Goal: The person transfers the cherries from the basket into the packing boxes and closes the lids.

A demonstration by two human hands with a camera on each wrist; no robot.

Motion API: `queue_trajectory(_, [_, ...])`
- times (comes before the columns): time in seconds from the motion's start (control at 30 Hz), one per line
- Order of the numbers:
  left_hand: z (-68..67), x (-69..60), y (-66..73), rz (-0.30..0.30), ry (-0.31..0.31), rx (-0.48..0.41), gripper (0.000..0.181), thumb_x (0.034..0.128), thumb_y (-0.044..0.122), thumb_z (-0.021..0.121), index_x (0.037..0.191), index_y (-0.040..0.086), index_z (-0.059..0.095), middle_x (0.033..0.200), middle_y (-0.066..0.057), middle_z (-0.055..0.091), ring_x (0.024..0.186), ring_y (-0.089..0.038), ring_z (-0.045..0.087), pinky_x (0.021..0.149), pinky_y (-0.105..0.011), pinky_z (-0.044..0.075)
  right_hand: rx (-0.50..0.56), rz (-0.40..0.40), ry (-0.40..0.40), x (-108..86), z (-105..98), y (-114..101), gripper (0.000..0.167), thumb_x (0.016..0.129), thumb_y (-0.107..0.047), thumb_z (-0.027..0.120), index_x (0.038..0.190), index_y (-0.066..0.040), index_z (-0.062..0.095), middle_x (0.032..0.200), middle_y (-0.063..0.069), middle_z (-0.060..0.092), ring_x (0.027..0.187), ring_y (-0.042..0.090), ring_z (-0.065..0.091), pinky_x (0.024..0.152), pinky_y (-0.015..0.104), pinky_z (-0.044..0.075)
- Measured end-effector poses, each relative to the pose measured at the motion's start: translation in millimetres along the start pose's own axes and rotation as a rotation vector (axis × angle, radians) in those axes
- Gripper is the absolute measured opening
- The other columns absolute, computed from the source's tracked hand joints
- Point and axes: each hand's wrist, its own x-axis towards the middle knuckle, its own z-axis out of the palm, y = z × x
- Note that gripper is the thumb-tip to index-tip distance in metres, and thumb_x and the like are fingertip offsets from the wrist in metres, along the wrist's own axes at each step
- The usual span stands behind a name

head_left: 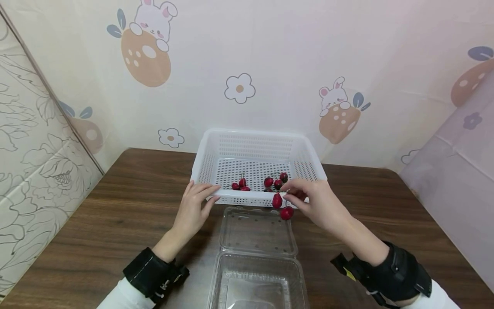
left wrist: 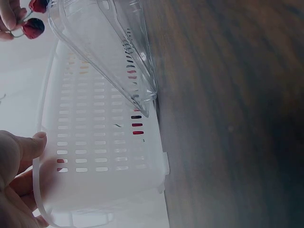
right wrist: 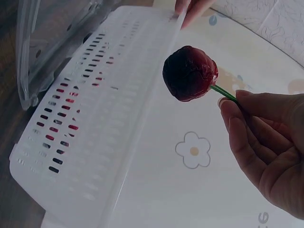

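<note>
Between thumb and fingertips my right hand [head_left: 314, 199] pinches the green stems [right wrist: 223, 92] of a pair of dark red cherries [head_left: 287, 213]. They hang over the near rim of a white plastic basket [head_left: 254, 195]; in the right wrist view one cherry [right wrist: 190, 73] shows large. My left hand [head_left: 193, 208] grips the basket's near rim towards its left corner, thumb [left wrist: 33, 145] outside and fingers inside. Several more cherries [head_left: 278, 184] lie on the basket floor, in a right cluster and a smaller left cluster [head_left: 242, 184]. The near wall partly hides them.
A clear plastic clamshell box lies opened flat in front of the basket, its lid [head_left: 256, 231] nearest the basket and its tray [head_left: 218, 279] towards me. Both stand on a dark wooden table [head_left: 115, 223]. A patterned wall covering [head_left: 270, 51] rises behind the basket.
</note>
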Motion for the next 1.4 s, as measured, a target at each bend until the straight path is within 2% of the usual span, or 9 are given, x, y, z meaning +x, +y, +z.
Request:
queue_trajectory(0.3, [0.1, 0.1, 0.0, 0.002, 0.003, 0.000, 0.027, 0.0737, 0.003, 0.070, 0.101, 0.003, 0.066, 0.094, -0.006, 0.063, 0.093, -0.023, 0.056, 0.100, -0.051, 0.020, 0.099, -0.103, -0.016, -13.9, 7, -13, 0.018, 0.072, 0.002, 0.070, 0.086, -0.007, 0.063, 0.073, -0.005, 0.062, 0.061, -0.001, 0.053, 0.053, 0.015, 0.047])
queue_trajectory(0.6, [0.0, 0.2, 0.0, 0.004, 0.000, -0.001, 0.027, 0.0739, 0.003, 0.070, 0.101, 0.003, 0.066, 0.095, -0.006, 0.063, 0.092, -0.022, 0.056, 0.100, -0.051, 0.020, 0.209, -0.150, -0.088, -26.6, 13, -23, 0.021, 0.072, 0.005, 0.068, 0.088, -0.009, 0.063, 0.076, -0.004, 0.063, 0.063, 0.002, 0.057, 0.055, 0.013, 0.046])
queue_trajectory(0.8, [-0.5, 0.2, 0.8, 0.000, -0.004, 0.000, 0.027, 0.0747, 0.003, 0.070, 0.102, 0.005, 0.067, 0.095, -0.005, 0.063, 0.093, -0.022, 0.056, 0.101, -0.050, 0.020, 0.252, -0.160, -0.159, -35.3, 18, -28, 0.019, 0.075, 0.003, 0.066, 0.088, -0.010, 0.063, 0.075, -0.008, 0.062, 0.065, 0.000, 0.057, 0.056, 0.010, 0.045])
queue_trajectory(1.13, [-0.6, -0.3, 0.4, -0.004, -0.008, 0.000, 0.027, 0.0750, 0.004, 0.069, 0.102, 0.006, 0.066, 0.096, -0.005, 0.063, 0.093, -0.021, 0.056, 0.101, -0.050, 0.020, 0.312, -0.196, -0.254, -44.3, 27, -33, 0.016, 0.078, 0.002, 0.064, 0.090, -0.009, 0.061, 0.077, -0.007, 0.063, 0.066, -0.002, 0.056, 0.057, 0.008, 0.044])
queue_trajectory(1.4, [-0.4, 0.3, 0.6, -0.002, -0.003, 0.000, 0.028, 0.0743, 0.003, 0.070, 0.102, 0.004, 0.066, 0.096, -0.006, 0.063, 0.093, -0.022, 0.056, 0.100, -0.051, 0.020, 0.293, -0.202, -0.371, -44.7, 31, -38, 0.012, 0.081, -0.001, 0.062, 0.089, -0.010, 0.061, 0.080, -0.008, 0.063, 0.067, -0.005, 0.053, 0.057, 0.006, 0.042])
